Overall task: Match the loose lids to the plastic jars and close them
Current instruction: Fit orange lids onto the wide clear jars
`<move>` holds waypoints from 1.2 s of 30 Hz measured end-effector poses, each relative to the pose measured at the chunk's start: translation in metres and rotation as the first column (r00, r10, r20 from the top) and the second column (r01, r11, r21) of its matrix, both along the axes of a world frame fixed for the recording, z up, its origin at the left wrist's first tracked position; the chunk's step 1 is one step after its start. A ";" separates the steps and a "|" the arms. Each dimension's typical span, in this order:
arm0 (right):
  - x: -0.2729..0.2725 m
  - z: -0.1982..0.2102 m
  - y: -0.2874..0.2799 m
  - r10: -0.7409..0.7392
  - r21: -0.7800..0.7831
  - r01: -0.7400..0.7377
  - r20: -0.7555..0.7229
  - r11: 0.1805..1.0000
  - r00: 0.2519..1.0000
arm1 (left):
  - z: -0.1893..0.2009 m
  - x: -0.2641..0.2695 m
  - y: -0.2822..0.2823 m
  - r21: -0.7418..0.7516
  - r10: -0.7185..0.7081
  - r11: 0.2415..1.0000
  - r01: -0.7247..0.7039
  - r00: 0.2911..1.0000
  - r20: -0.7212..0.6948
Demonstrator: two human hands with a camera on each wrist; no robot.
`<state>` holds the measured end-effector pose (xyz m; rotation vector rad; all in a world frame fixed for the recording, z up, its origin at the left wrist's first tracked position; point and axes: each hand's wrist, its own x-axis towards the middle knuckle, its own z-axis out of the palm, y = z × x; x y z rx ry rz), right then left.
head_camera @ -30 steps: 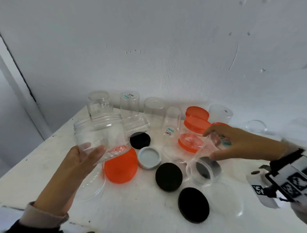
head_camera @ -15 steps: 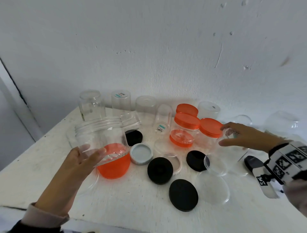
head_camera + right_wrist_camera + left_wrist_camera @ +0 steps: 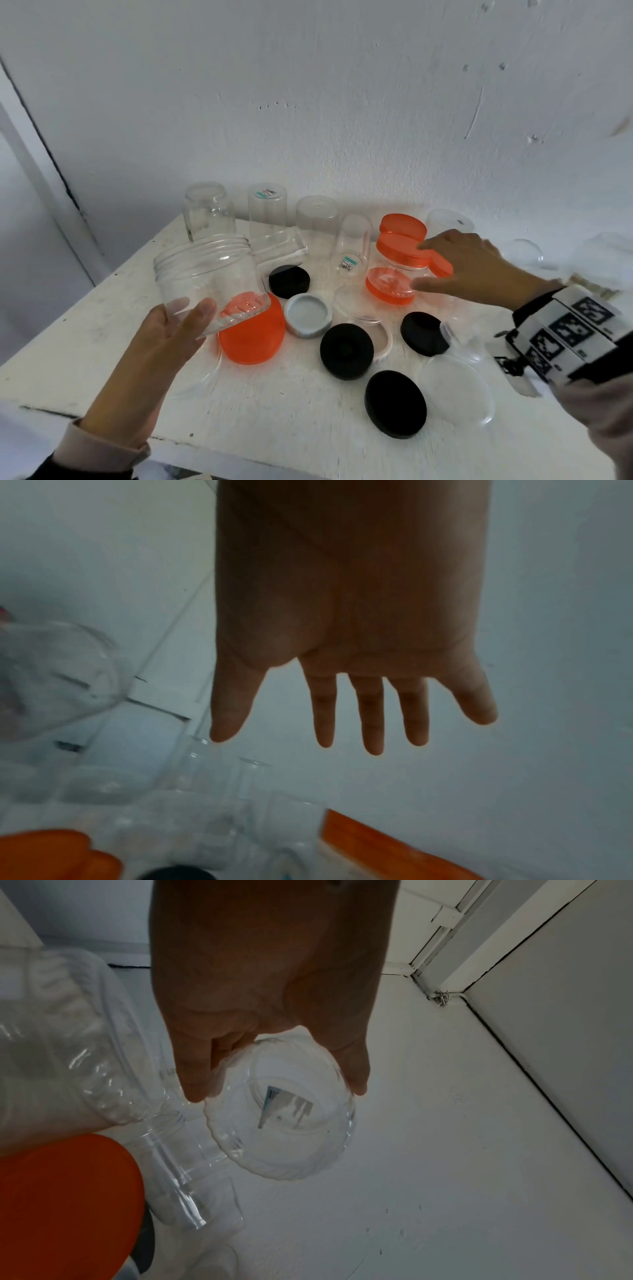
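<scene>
Crowding the table: white painted tabletop strewn with clear plastic jars and loose lids, set against a white wall.
Back row: four clear jars upside down along the wall, among them a round-shouldered jar at the left end and a labelled straight-sided jar beside it.
Orange cluster: two orange-lidded clear jars close together at the back; an upturned orange lid just in front of them.
Loose lids, middle: large orange screw lid directly under the lifted jar; small grey-rimmed lid touching its right side; four round black lids, one near the back, one central, one to its right, one nearest the front edge.
Clear lids: flat transparent disc at the front right; others lie faint and hard to trace.
Left hand: gripping a wide-mouthed clear threaded jar by its base, fingers and thumb curled round the bottom rim, jar raised off the table and tilted, mouth up.
Right hand: fingers spread and straight, holding nothing, reaching over the orange cluster; contact with those lids impossible to tell.
Right wrist: band of black-and-white marker tags.
</scene>
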<state>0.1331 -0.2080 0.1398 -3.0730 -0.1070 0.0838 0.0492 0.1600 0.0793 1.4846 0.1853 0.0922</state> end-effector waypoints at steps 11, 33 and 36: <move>0.025 -0.084 0.182 0.398 0.158 -0.368 -0.248 0.916 0.883 | -0.001 -0.004 0.012 0.048 0.082 0.996 -0.080 0.996 -0.026; 0.030 -0.068 0.160 0.249 0.071 -0.245 -0.061 0.967 0.966 | -0.016 0.005 -0.014 0.151 -0.157 0.976 0.157 0.988 -0.011; 0.030 -0.050 0.131 0.167 0.110 -0.160 -0.059 0.981 0.984 | -0.029 0.008 -0.024 0.232 -0.190 0.957 0.176 0.981 0.036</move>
